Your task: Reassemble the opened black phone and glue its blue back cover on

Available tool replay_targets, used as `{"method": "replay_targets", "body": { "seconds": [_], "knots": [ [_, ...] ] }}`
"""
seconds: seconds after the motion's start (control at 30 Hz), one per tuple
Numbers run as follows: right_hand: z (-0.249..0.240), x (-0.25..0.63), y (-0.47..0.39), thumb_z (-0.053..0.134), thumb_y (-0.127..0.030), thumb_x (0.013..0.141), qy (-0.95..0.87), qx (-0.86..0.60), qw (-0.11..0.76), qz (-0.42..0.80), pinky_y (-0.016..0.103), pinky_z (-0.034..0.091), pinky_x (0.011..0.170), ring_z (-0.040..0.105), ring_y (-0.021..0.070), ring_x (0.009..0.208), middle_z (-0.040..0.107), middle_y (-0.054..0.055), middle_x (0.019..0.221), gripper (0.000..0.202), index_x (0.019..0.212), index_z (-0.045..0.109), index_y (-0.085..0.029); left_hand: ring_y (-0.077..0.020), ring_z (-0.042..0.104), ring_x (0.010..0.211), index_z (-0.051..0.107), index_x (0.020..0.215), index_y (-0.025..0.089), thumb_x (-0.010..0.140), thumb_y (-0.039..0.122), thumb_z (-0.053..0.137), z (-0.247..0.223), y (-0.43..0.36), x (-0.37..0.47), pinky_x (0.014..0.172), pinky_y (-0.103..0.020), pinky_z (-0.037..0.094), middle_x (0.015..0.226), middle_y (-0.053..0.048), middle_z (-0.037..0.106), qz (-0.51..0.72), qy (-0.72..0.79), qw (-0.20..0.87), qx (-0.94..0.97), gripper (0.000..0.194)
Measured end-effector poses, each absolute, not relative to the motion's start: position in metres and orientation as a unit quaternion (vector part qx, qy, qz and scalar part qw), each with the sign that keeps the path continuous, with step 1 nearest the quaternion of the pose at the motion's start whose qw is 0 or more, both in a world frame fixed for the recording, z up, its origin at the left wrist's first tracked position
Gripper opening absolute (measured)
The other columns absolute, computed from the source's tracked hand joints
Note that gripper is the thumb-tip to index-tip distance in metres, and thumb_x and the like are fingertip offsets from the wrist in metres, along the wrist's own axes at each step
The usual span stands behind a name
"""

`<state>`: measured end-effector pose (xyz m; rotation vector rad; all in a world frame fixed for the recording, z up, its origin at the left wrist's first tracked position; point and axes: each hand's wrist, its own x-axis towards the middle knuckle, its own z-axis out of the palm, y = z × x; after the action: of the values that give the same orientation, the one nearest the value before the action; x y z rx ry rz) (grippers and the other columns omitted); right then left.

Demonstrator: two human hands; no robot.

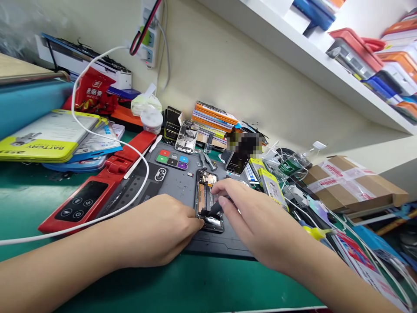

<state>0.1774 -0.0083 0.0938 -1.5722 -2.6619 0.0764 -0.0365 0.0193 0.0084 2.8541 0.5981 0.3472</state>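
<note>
The phone (206, 196) lies open, black and orange inside; the left hand (169, 229) holds its eight-o'clock edge, the right hand (249, 211), at three, a tool (216, 208).

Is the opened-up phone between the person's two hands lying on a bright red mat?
No, the mat isn't red. The head view shows the opened black rectangular phone between the person's left hand and right hand, lying on a flat dark grey mat.
</note>
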Motion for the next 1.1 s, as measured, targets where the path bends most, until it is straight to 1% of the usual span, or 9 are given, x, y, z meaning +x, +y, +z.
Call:
{"method": "replay_targets", "body": {
  "seconds": [0.1,0.2,0.4,0.57,0.7,0.83,0.9,1.0,1.1],
  "knots": [
    [0.092,0.177,-0.006,0.041,-0.026,0.107,-0.861,-0.509,0.016,-0.010,0.035,0.046,0.070,0.071,0.0267,0.090,0.073,0.006,0.106,0.017,0.116,0.056,-0.023,-0.0261,0.074,0.080,0.066,0.112,0.024,0.098,0.017,0.047,0.011,0.020,-0.037,0.066,-0.039,0.053,0.093,-0.002,0.074,0.113,0.208,0.117,0.964,0.025],
    [0.090,0.177,-0.004,0.045,-0.025,0.106,-0.862,-0.505,0.036,0.006,0.033,0.045,0.069,0.071,0.0236,0.087,0.073,0.004,0.107,0.014,0.118,0.053,-0.025,-0.0262,0.074,0.081,0.067,0.116,0.024,0.097,0.018,0.048,0.013,0.020,-0.037,0.066,-0.039,0.052,0.094,-0.002,0.074,0.117,0.207,0.121,0.964,0.028],
    [0.086,0.179,-0.004,0.052,-0.027,0.104,-0.864,-0.501,0.047,-0.009,0.030,0.035,0.056,0.065,0.0196,0.064,0.072,-0.001,0.085,0.004,0.108,0.051,-0.025,-0.0261,0.072,0.071,0.069,0.125,0.024,0.094,0.018,0.050,0.013,0.019,-0.040,0.057,-0.041,0.046,0.084,-0.001,0.074,0.123,0.206,0.105,0.965,0.036],
    [0.089,0.177,-0.004,0.042,-0.019,0.106,-0.868,-0.490,0.060,0.056,0.028,0.040,0.059,0.065,0.0172,0.067,0.071,0.000,0.090,0.011,0.102,0.049,-0.026,-0.0263,0.070,0.065,0.071,0.119,0.023,0.092,0.020,0.052,0.014,0.019,-0.041,0.054,-0.040,0.042,0.078,-0.002,0.073,0.125,0.209,0.094,0.965,0.034],
    [0.086,0.181,-0.004,0.049,-0.018,0.104,-0.873,-0.479,0.074,0.046,0.028,0.041,0.058,0.063,0.0162,0.063,0.071,-0.001,0.087,0.008,0.105,0.052,-0.025,-0.0249,0.068,0.061,0.074,0.115,0.022,0.090,0.020,0.055,0.014,0.019,-0.041,0.052,-0.037,0.039,0.073,-0.004,0.073,0.137,0.209,0.085,0.965,0.031],
    [0.081,0.188,-0.004,0.053,-0.022,0.104,-0.844,-0.508,0.161,0.064,0.027,0.047,0.063,0.068,0.0151,0.069,0.072,-0.003,0.088,0.009,0.111,0.055,-0.028,-0.0237,0.068,0.060,0.074,0.118,0.022,0.089,0.019,0.057,0.013,0.019,-0.041,0.052,-0.034,0.039,0.073,-0.004,0.074,0.153,0.210,0.094,0.961,0.033],
    [0.080,0.187,-0.002,0.053,-0.028,0.105,-0.802,-0.533,0.246,0.109,0.027,0.053,0.065,0.071,0.0147,0.071,0.072,-0.002,0.090,0.004,0.109,0.055,-0.028,-0.0235,0.068,0.061,0.074,0.118,0.022,0.089,0.019,0.057,0.013,0.019,-0.041,0.052,-0.034,0.039,0.074,-0.004,0.074,0.157,0.209,0.104,0.960,0.034],
    [0.078,0.180,0.007,0.054,-0.039,0.105,-0.711,-0.534,0.373,0.265,0.030,0.062,0.071,0.075,0.0162,0.077,0.073,0.000,0.095,0.013,0.109,0.054,-0.027,-0.0231,0.069,0.062,0.074,0.118,0.022,0.089,0.017,0.057,0.012,0.020,-0.040,0.053,-0.034,0.040,0.076,-0.004,0.075,0.159,0.207,0.115,0.958,0.033],
    [0.070,0.168,0.023,0.063,-0.042,0.100,-0.624,-0.509,0.385,0.451,0.035,0.066,0.075,0.077,0.0183,0.080,0.072,0.001,0.095,0.022,0.109,0.051,-0.025,-0.0228,0.069,0.065,0.074,0.116,0.022,0.089,0.017,0.056,0.012,0.020,-0.040,0.054,-0.034,0.040,0.077,-0.004,0.075,0.164,0.208,0.118,0.957,0.032]
  ]
}}
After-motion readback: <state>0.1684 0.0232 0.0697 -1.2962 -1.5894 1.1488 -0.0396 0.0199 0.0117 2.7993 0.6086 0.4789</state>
